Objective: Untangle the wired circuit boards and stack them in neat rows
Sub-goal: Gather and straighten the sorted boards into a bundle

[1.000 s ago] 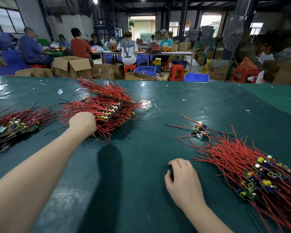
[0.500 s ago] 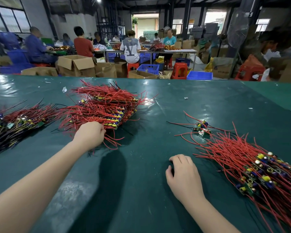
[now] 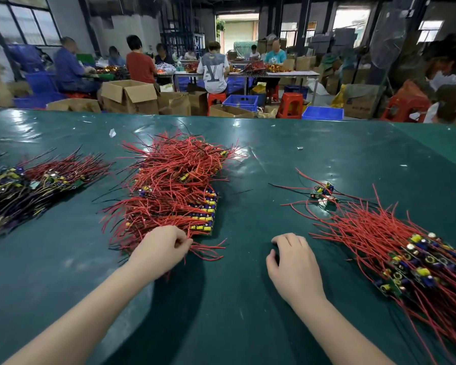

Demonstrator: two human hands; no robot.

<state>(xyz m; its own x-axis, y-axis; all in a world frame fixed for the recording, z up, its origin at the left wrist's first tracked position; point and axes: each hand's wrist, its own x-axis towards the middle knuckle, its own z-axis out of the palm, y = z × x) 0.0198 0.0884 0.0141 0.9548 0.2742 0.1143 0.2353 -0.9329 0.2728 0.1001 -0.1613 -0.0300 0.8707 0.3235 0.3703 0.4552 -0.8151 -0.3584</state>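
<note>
A heap of small circuit boards with red wires (image 3: 174,191) lies in the middle of the green table (image 3: 234,299). My left hand (image 3: 161,250) is at its near edge, fingers curled around a bunch of its red wires. My right hand (image 3: 295,267) rests on the table with loosely bent fingers and holds nothing. To its right spreads a second pile of boards with red wires (image 3: 395,254). A couple of loose boards (image 3: 323,193) lie beyond that pile. A third, darker pile of boards (image 3: 29,185) sits at the left.
Small white scraps (image 3: 112,133) lie on the far part of the table. Beyond the table's far edge are cardboard boxes (image 3: 129,98), blue crates (image 3: 323,113), red stools (image 3: 290,105) and several seated people at other tables.
My left hand has drawn back toward me, pulling the middle heap of wired boards closer. My right hand has stayed in place.
</note>
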